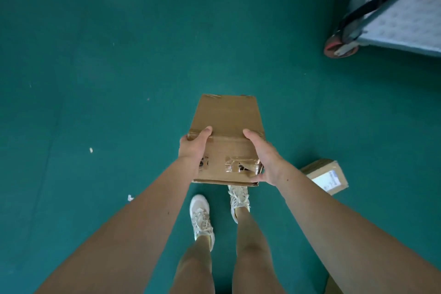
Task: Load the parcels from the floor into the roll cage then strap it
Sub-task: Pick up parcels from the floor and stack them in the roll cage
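A brown taped cardboard parcel (226,124) is held in the air in front of me, above my feet. My left hand (192,149) grips its near left edge, thumb on top. At the near right corner my right hand (265,157) grips it too, fingers curled under the side. A smaller cardboard parcel (327,175) with a white label lies on the green floor to the right, beside my right arm. The roll cage (401,24) shows at the top right: its grey base, a red wheel (340,48) and a black strap hanging across it.
Green floor (119,55) stretches wide to the left and ahead, with a few small white scraps on it. My white shoes (202,219) stand right below the held parcel. A brown corner of another thing peeks in at the bottom right edge.
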A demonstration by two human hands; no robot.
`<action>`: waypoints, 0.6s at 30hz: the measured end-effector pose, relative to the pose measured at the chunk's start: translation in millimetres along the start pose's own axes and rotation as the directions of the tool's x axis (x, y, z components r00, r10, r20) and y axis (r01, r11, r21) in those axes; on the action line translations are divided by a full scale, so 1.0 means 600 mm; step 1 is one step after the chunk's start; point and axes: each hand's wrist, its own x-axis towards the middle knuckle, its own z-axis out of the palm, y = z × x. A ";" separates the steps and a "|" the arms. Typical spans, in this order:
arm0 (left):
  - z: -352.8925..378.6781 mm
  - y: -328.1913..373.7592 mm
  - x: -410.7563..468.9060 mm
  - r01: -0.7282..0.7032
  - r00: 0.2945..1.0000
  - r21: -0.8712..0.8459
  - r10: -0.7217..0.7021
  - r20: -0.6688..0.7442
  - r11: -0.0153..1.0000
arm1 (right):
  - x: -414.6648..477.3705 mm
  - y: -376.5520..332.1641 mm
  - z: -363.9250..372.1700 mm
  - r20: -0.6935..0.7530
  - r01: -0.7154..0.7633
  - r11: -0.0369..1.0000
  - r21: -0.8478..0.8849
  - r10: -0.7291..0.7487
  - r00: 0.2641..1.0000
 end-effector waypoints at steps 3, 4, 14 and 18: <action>0.010 0.047 -0.104 -0.084 0.995 0.068 0.080 0.063 0.994 | -0.104 -0.015 -0.041 -0.039 0.057 0.991 0.119 -0.053 0.998; 0.014 0.060 -0.139 -0.106 0.991 0.089 0.097 0.092 0.990 | -0.140 -0.017 -0.055 -0.058 0.080 0.984 0.161 -0.072 0.996; 0.072 0.165 -0.438 -0.410 0.885 0.259 0.312 0.345 0.875 | -0.425 -0.025 -0.184 -0.273 0.357 0.798 0.485 -0.250 0.929; 0.091 0.191 -0.538 -0.517 0.814 0.240 0.384 0.436 0.822 | -0.518 -0.027 -0.229 -0.348 0.475 0.720 0.506 -0.333 0.876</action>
